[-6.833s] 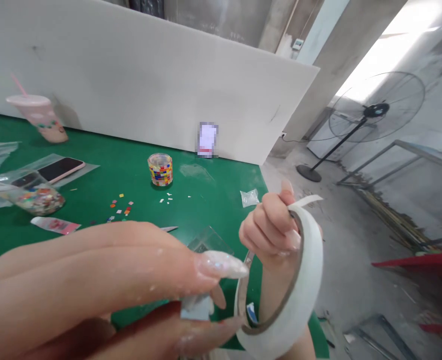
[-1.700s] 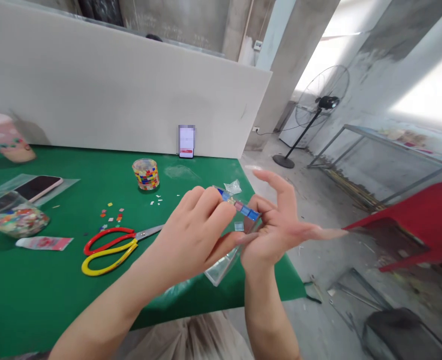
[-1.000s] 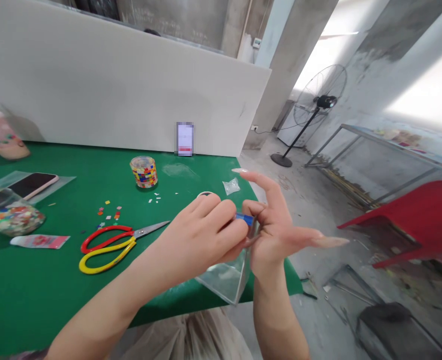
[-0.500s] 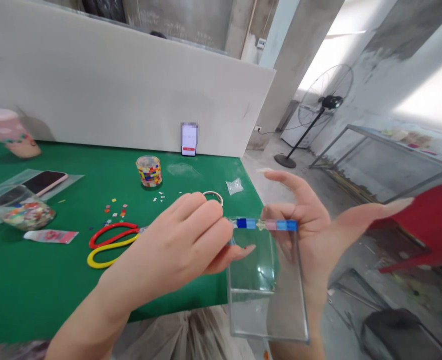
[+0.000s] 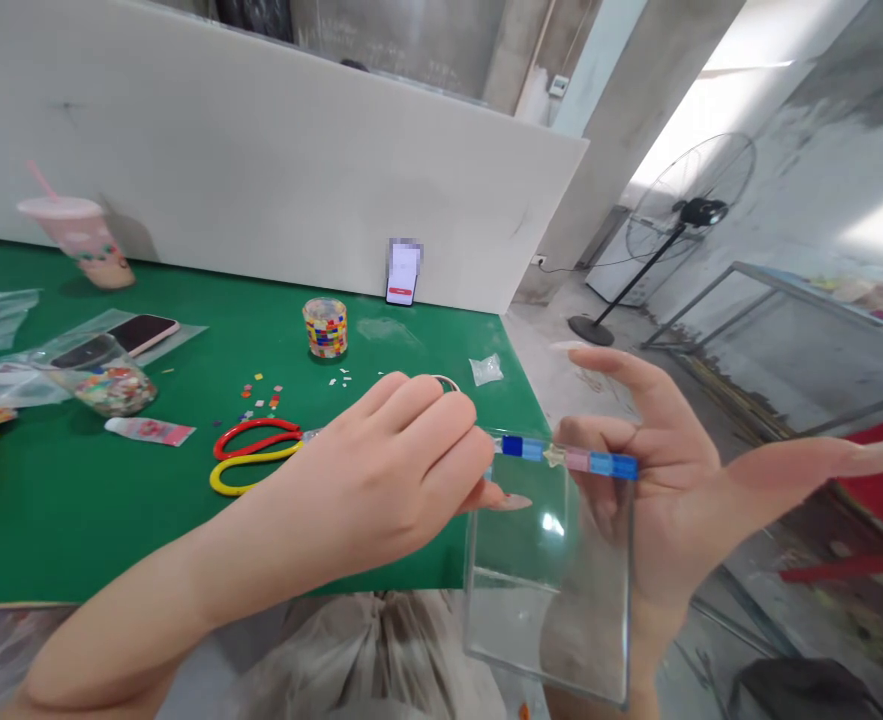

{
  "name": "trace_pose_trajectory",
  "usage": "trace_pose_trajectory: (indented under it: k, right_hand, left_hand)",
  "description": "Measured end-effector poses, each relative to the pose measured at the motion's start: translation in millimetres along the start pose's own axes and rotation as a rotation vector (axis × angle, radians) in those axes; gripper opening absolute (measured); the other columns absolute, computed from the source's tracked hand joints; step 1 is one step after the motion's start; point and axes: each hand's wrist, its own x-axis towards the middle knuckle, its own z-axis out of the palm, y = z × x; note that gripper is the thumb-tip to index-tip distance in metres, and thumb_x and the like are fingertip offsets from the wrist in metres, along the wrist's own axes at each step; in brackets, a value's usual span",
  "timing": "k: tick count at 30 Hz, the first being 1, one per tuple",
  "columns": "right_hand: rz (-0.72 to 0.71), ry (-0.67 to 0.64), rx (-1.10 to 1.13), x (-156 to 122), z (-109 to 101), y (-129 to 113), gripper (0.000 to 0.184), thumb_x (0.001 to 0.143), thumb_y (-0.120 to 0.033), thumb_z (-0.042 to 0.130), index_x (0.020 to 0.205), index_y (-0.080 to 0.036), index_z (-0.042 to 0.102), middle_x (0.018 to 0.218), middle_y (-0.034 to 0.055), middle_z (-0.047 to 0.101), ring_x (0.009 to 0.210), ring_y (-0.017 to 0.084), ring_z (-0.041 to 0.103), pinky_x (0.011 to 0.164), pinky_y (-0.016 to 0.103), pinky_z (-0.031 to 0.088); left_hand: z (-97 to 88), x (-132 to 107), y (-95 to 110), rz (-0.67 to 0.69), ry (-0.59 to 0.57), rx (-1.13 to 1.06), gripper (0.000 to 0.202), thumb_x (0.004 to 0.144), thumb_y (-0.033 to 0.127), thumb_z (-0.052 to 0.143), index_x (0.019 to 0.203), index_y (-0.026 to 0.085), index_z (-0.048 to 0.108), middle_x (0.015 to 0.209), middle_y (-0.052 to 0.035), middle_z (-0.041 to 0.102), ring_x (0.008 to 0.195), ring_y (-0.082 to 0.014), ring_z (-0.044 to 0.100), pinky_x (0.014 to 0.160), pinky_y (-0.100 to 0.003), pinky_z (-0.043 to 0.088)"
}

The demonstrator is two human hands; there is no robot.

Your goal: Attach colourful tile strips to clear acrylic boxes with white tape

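Observation:
A clear plastic box (image 5: 553,600) is held up off the table between my hands. Along its top edge runs a row of small tiles (image 5: 577,459), blue, light blue and pink, with a pale star among them. My left hand (image 5: 411,465) is closed at the upper left corner, its thumb under the row against the box; whether a tile sits between its fingertips is hidden. My right hand (image 5: 658,480) supports the box from the right, some fingers curled behind the clear wall, thumb and index finger stretched away from it.
On the green table (image 5: 96,520) lie red-and-yellow-handled scissors (image 5: 253,455), a tube (image 5: 150,431), loose tiles (image 5: 261,390) and a cup of tiles (image 5: 122,385). Behind stand a tile-covered round jar (image 5: 326,328), a phone (image 5: 403,272) and a pink drink cup (image 5: 85,240). A small clear packet (image 5: 486,370) lies right.
The view has shifted left, so the table things appear farther right. My hands and the box keep nearly the same hold, the box slightly more tilted.

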Motion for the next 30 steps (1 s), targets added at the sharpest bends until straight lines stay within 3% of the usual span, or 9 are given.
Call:
trace_pose_trajectory:
  k: [3, 8, 14, 26, 30]
  right_hand:
    - [0.013, -0.026, -0.01, -0.6, 1.0, -2.3, 0.082, 0.081, -0.098, 0.049, 0.107, -0.026, 0.079, 0.046, -0.0049, 0.035, 0.04, 0.014, 0.02, 0.039, 0.029, 0.01]
    - [0.007, 0.1, -0.088, -6.9, 8.4, -6.4, 0.091, 0.081, -0.103, 0.033, 0.104, -0.029, 0.081, 0.043, -0.0057, 0.032, 0.037, 0.014, 0.019, 0.036, 0.027, 0.008]
    - [0.024, 0.102, -0.044, -16.4, 11.0, -11.1, 0.083, 0.081, -0.101, 0.04, 0.101, -0.033, 0.082, 0.045, -0.0067, 0.028, 0.041, 0.014, 0.016, 0.042, 0.027, 0.009]
    - [0.003, 0.129, -0.031, -27.5, 15.3, -13.7, 0.08, 0.087, -0.097, 0.037, 0.103, -0.032, 0.082, 0.047, -0.006, 0.027, 0.043, 0.014, 0.014, 0.041, 0.028, 0.01]
    - [0.027, 0.136, -0.004, -31.6, 14.7, -14.8, 0.079, 0.087, -0.097, 0.037, 0.105, -0.034, 0.081, 0.05, -0.0063, 0.025, 0.044, 0.014, 0.014, 0.044, 0.028, 0.008]
  left_hand:
    - [-3.7, -0.5, 0.4, 0.009, 0.032, -0.016, 0.045, 0.118, 0.025, 0.035, 0.082, 0.017, 0.061, 0.073, -0.0017, 0.056, 0.07, -0.0196, 0.047, 0.067, -0.034, 0.045]
    - [-6.5, -3.6, 3.9, 0.022, 0.06, -0.049, 0.042, 0.117, 0.025, 0.04, 0.083, 0.015, 0.061, 0.074, -0.0023, 0.058, 0.07, -0.0195, 0.048, 0.066, -0.034, 0.044]
    - [-5.5, -1.3, 7.9, 0.009, 0.073, -0.057, 0.045, 0.117, 0.027, 0.04, 0.079, 0.016, 0.06, 0.073, -0.0034, 0.056, 0.07, -0.0201, 0.044, 0.065, -0.034, 0.042]
    - [-15.5, -2.4, 10.2, -0.043, 0.014, -0.102, 0.04, 0.116, 0.026, 0.044, 0.081, 0.015, 0.061, 0.077, -0.0035, 0.057, 0.072, -0.0197, 0.048, 0.069, -0.034, 0.045]
    - [-19.6, 1.4, 6.2, 0.016, -0.001, -0.075, 0.046, 0.117, 0.031, 0.044, 0.077, 0.015, 0.06, 0.075, -0.001, 0.054, 0.07, -0.0182, 0.047, 0.067, -0.035, 0.043]
